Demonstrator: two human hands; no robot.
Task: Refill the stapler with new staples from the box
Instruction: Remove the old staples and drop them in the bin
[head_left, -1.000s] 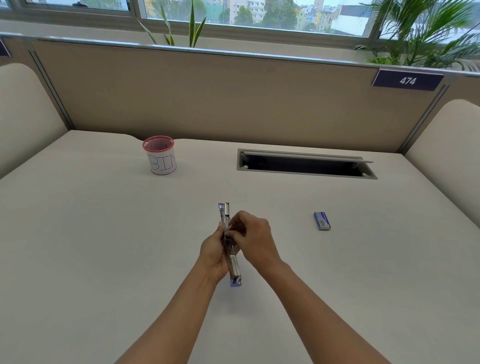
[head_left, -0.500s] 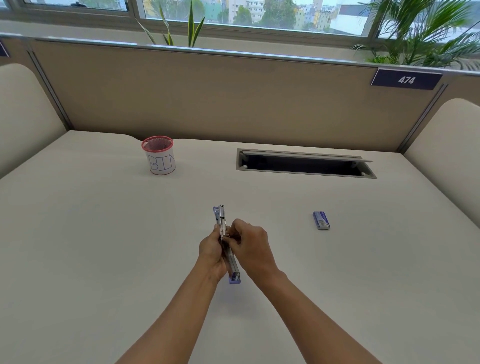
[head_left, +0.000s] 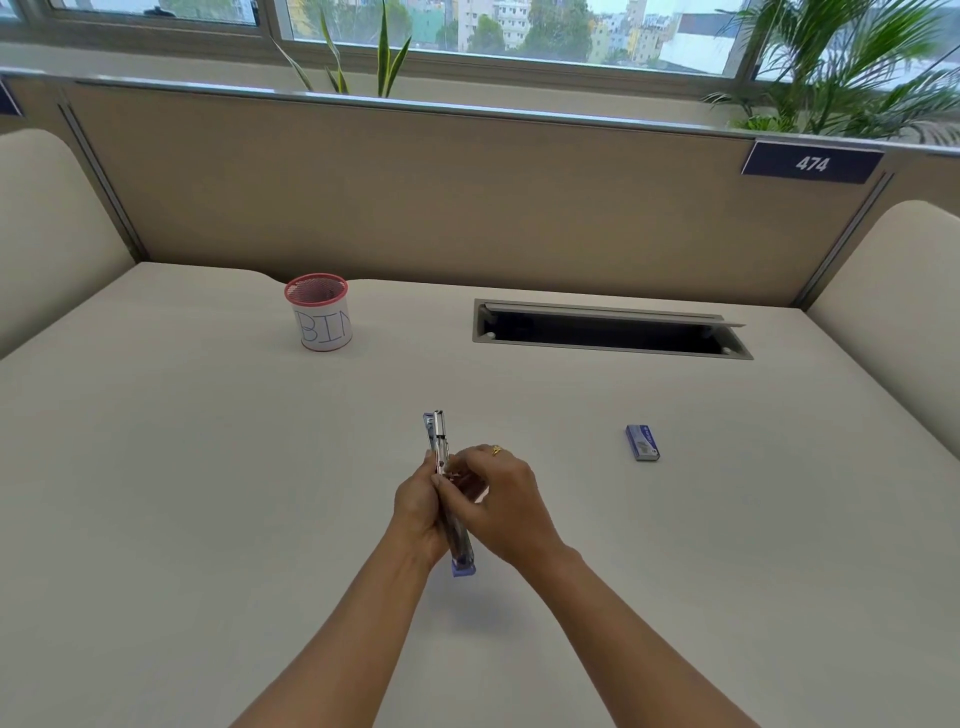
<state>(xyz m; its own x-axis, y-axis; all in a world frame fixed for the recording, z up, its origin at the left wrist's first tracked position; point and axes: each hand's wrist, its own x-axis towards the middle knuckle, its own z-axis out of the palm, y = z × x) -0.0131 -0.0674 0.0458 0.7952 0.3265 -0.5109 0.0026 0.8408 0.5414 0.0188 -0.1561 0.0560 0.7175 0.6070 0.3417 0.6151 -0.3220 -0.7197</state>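
Two hands (head_left: 415, 506) (head_left: 498, 506), one stapler (head_left: 439, 434), one staple box (head_left: 642, 442), one mesh cup (head_left: 318, 312), one desk (head_left: 208, 467).

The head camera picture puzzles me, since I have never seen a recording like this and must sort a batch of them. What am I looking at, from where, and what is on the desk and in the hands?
There is no machine here. A person wears one wide-angle camera on the head, so you look forward and down along their own two bare arms.

The left hand and the right hand together hold a stapler above the desk; its metal end points away from the person, its blue end toward them. Whether it is opened I cannot tell.

On the desk lie a small blue staple box to the right, untouched, and a red-rimmed mesh cup marked BIN further back on the left. A cable slot is set into the desktop. Behind stands a partition with a sign reading 474.
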